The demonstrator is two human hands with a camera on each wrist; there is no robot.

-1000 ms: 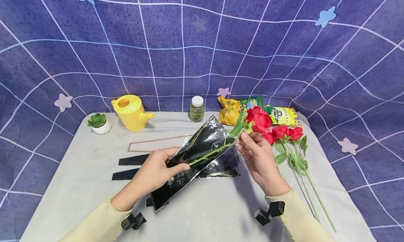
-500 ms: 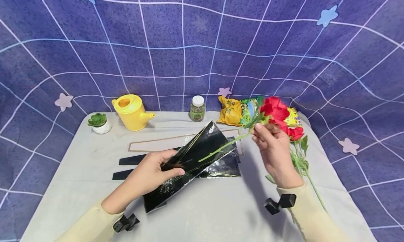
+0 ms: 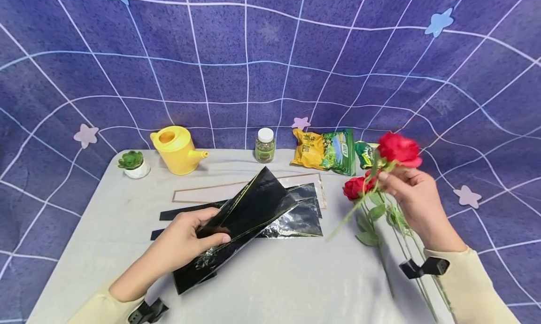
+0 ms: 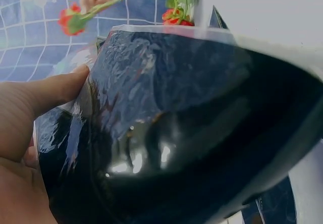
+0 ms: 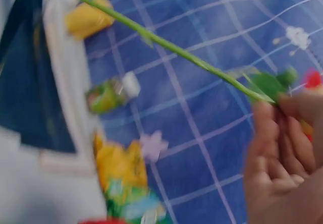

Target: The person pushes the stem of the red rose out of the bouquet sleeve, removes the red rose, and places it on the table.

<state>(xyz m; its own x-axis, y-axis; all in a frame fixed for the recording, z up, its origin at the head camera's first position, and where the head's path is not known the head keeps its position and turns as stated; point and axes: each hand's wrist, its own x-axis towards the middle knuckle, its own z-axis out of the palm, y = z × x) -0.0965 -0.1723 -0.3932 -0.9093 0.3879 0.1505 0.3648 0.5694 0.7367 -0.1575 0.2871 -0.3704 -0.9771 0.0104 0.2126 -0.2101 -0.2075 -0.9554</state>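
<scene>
My left hand [image 3: 188, 237] grips a black plastic flower sleeve [image 3: 253, 202], its thumb lying on the upper face. In the left wrist view the sleeve [image 4: 192, 123] looks glossy and fills most of the picture. At the right, my right hand [image 3: 418, 199] pinches a red rose [image 3: 399, 150] by its stem just under the bloom. The bare green stem [image 5: 181, 55] slants away from the fingers, well apart from the sleeve. Below that hand, more red roses [image 3: 356, 188] lie on the table with their stems towards the front edge.
More black sleeves [image 3: 296, 220] and a clear sleeve with a brown border [image 3: 203, 193] lie mid-table. Along the back stand a potted succulent [image 3: 133, 164], a yellow watering can [image 3: 177, 150], a white-lidded jar [image 3: 265, 145] and fertilizer bags [image 3: 325, 150].
The rose has come away from the black sleeve and moved right with my right hand, above the other roses. My left hand has shifted slightly left and nearer with the sleeve.
</scene>
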